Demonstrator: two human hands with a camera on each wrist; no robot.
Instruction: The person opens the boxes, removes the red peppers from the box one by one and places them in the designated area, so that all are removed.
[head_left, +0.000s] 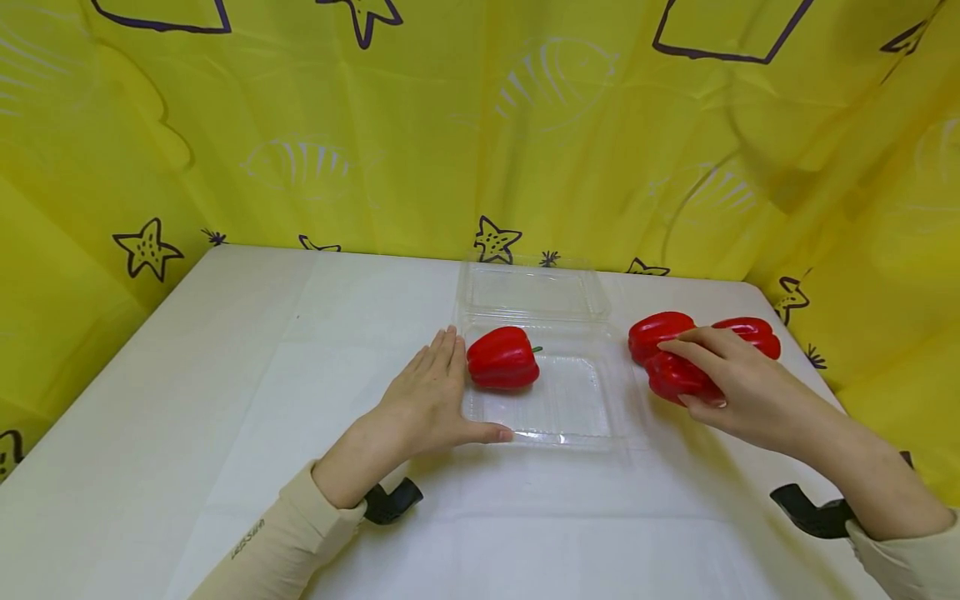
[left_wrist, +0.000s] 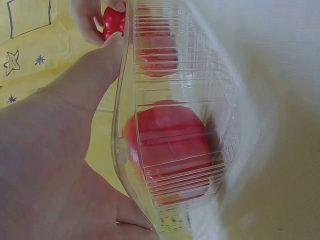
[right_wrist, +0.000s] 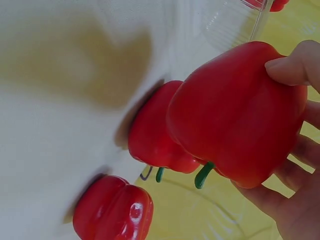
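My right hand point(head_left: 757, 392) grips a red bell pepper point(right_wrist: 240, 115) with a green stem, thumb on one side and fingers on the other, lifted above the table in the right wrist view. Two more red bell peppers lie by it: one point(head_left: 654, 332) behind and to the left, another point(head_left: 750, 333) to the right, partly hidden by the hand. A clear plastic clamshell box point(head_left: 555, 429) stands at mid-table with its lid folded back. One red bell pepper point(head_left: 502, 358) lies in its left part. My left hand point(head_left: 427, 392) rests flat-fingered along the box's left and front rim.
The open lid point(head_left: 532, 292) reaches to the back edge of the white table point(head_left: 360, 542). Behind and at both sides hangs a yellow curtain point(head_left: 420, 125) with starfish and fish drawings. Dark wrist mounts point(head_left: 393, 500) sit under both forearms.
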